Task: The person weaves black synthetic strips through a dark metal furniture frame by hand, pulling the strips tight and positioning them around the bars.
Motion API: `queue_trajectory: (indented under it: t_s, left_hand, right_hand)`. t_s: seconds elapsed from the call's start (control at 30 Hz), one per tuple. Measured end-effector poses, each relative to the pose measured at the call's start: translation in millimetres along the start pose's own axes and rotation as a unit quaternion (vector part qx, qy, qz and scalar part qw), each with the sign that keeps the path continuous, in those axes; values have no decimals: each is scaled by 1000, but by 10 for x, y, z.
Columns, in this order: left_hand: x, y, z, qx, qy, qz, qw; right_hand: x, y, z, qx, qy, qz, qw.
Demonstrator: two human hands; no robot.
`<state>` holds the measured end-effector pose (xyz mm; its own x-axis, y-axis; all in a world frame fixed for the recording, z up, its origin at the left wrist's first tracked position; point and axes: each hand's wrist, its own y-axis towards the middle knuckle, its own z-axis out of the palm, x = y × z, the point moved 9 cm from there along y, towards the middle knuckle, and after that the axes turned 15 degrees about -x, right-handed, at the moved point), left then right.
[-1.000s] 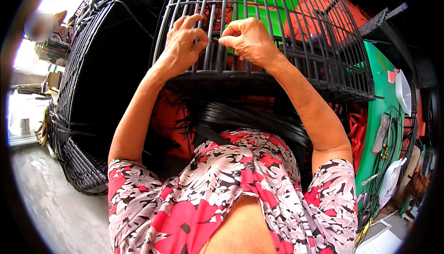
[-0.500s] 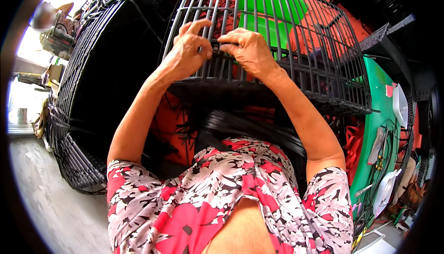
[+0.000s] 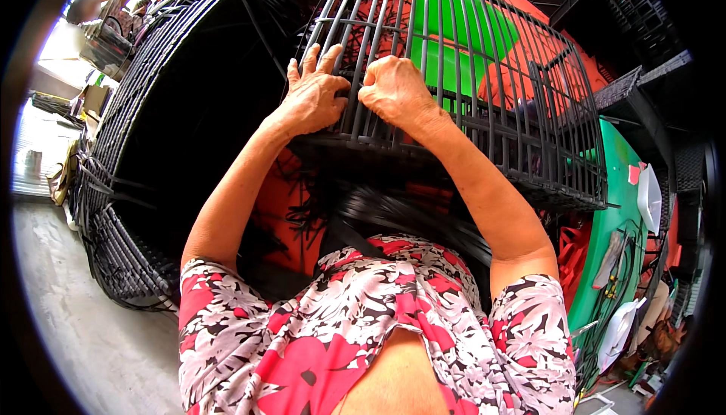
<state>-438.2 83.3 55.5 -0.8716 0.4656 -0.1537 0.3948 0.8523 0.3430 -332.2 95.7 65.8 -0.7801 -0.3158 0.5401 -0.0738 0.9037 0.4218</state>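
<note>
A dark frame strung with grey-black strips (image 3: 484,75), like a half-woven basket or furniture panel, stands in front of me. My left hand (image 3: 311,99) lies against its left part. The fingers of that hand are spread over the upright strips, with the thumb pointing right. Close beside it, my right hand (image 3: 399,96) is closed, fingers curled in at the strips just above the frame's dark lower edge. What the right fingers pinch is hidden behind them. A narrow gap with a strip or two separates the hands.
A large dark woven basket-like piece (image 3: 136,135) stands at left. Behind the strips show a green chair (image 3: 465,29) and red-orange surfaces. Loose black strips (image 3: 408,215) lie below the frame. A green board (image 3: 605,218) with cords and tools stands at right.
The right hand has gone from a loose pinch to a tighter curl. The left fingers have spread flatter on the strips. The frame appears slightly lower and farther right in view.
</note>
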Motion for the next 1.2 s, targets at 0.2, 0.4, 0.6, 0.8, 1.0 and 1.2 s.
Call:
queue_trajectory:
  t_s: [0.2,0.4,0.6,0.8,1.0,1.2]
  left_hand:
    - [3,-35,6,-17,-19,-16,1000]
    - [2,-34,-10,-59,-56,11,997]
    - [63,-37,-232,-113,-185,-2,976]
    - [-160,-74,-990,-240,-178,33,954]
    - [295,-149,-608,-218,-122,-31,968]
    - [340,-165,-178,-53,-132,-109,984]
  right_hand:
    - [-46,-100,-57,118,97,117,981]
    - [45,-78,-38,164,112,111,974]
    - [-30,-109,-15,134,200,132,962]
    - [170,-118,-75,74,413,83,904]
    - [142,-92,24,69,363,150,917]
    - [326,83,140,75,76,-23,994]
